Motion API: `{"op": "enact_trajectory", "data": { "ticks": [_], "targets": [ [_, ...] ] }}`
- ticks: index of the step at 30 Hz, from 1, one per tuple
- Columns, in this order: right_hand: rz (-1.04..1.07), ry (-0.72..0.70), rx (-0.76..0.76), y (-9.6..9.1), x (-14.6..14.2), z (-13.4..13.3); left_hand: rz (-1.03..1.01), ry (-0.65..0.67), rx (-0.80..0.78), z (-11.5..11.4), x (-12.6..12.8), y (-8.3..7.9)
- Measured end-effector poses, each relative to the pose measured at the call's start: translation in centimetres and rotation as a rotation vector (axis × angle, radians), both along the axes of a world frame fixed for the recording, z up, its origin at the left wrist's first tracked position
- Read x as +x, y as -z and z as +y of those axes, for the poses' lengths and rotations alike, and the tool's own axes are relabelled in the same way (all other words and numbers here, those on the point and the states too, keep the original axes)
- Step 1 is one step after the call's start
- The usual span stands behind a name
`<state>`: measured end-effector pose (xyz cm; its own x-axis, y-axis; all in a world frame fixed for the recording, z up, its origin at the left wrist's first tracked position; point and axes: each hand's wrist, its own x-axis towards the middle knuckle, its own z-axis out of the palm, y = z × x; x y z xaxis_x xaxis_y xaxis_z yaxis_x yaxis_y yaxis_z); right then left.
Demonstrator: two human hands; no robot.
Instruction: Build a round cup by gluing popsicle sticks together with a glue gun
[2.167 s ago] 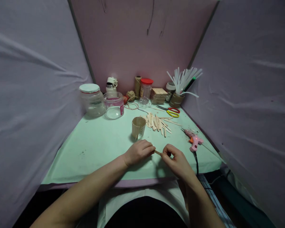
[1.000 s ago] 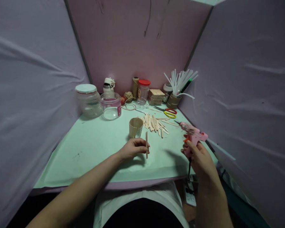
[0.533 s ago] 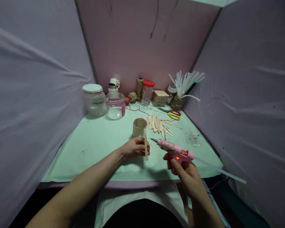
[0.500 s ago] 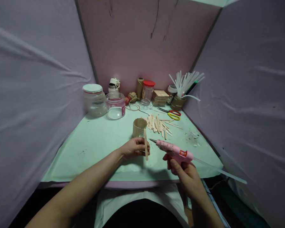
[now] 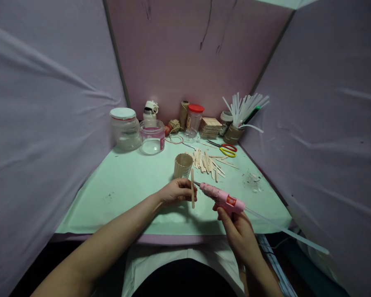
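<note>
Since half a second ago, the gun has come closer to the stick; its nozzle is now just beside it, though whether they touch one cannot tell. The left hand pinches this stick between thumb and fingers, above the table, not far from the front edge. The right hand is closed around the gun's handle. If the nozzle is hot, a small slip could burn the left fingers, because they are so near. Too loose a pinch might let the stick turn. Behind the left hand stands the cup; a careless push could tip it. The glue rod extends past the front right corner and might catch.
</note>
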<state>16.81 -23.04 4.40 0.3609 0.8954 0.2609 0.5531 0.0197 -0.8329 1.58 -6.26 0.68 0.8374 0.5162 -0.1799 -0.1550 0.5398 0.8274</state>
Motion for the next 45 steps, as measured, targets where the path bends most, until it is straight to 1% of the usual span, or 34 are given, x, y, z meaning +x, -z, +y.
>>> {"op": "enact_trajectory", "data": {
  "ticks": [6, 17, 25, 34, 40, 45],
  "targets": [
    [-0.004, 0.010, -0.006, 0.37, 0.23, -0.02, 0.009, 0.000, -0.008, -0.05, 0.06, -0.23],
    [-0.005, 0.020, -0.021, 0.52, 0.28, 0.00, 0.009, 0.008, 0.017, 0.04, 0.06, 0.00],
    [-0.020, -0.006, -0.016, 0.59, 0.47, -0.31, -0.008, -0.056, 0.034, 0.14, 0.00, 0.01],
    [-0.054, -0.021, -0.033, 0.25, 0.42, -0.47, -0.026, -0.076, 0.019, 0.33, 0.07, -0.07],
    [-0.075, -0.021, -0.042, 0.42, 0.49, -0.51, -0.029, -0.095, 0.007, 0.38, 0.01, -0.16],
    [-0.079, -0.047, -0.042, 0.23, 0.53, -0.70, -0.019, -0.119, -0.014, 0.42, 0.07, -0.27]
  ]
}}
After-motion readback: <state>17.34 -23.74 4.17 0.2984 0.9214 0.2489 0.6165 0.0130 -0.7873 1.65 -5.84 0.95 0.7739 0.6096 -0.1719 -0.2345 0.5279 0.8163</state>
